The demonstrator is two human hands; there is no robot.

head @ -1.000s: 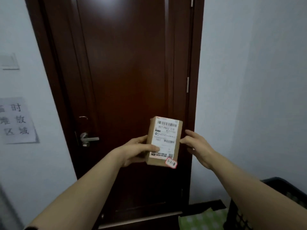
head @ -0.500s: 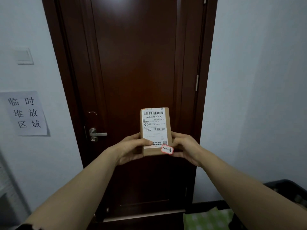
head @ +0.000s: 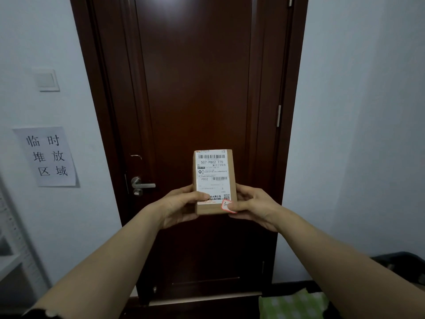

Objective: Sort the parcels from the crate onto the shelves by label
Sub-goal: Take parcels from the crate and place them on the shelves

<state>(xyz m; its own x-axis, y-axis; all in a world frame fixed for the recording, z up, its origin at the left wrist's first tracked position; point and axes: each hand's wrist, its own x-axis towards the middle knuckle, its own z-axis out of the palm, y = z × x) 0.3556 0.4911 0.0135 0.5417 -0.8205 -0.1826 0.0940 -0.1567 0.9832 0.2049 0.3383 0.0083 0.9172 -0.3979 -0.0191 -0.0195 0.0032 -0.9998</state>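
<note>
I hold a small cardboard parcel (head: pixel 215 180) upright in front of me, its printed face toward me. The white shipping label (head: pixel 212 176) covers most of that face. A barcode runs along the top, and under it I read "507-P802 T70". Lower down stands "P802" beside a second barcode, and a QR code sits in the bottom right corner. The lines of small Chinese print are too fine for me to read.

A red-edged sticker (head: pixel 226 204) is stuck on the parcel's lower right corner. My thumb covers part of its handwriting, so I cannot make it out.

My left hand (head: pixel 181 206) grips the parcel's lower left side, thumb laid across the front and fingers curled behind. My right hand (head: pixel 253 207) grips the lower right side the same way, thumb pressed on the sticker. The upper half of the parcel rises free above both hands.

Behind the parcel is a dark brown wooden door (head: pixel 195 88) with a silver lever handle (head: pixel 142 185) to the left of my hands. On the wall farther left hangs a paper sign (head: pixel 47 156) reading "临时堆放区域", with a light switch (head: pixel 47 79) above it. A white shelf (head: pixel 9 249) shows at the left edge. A black crate (head: pixel 400 265) stands at the lower right, near a green checked cloth (head: pixel 292 305) on the floor.
</note>
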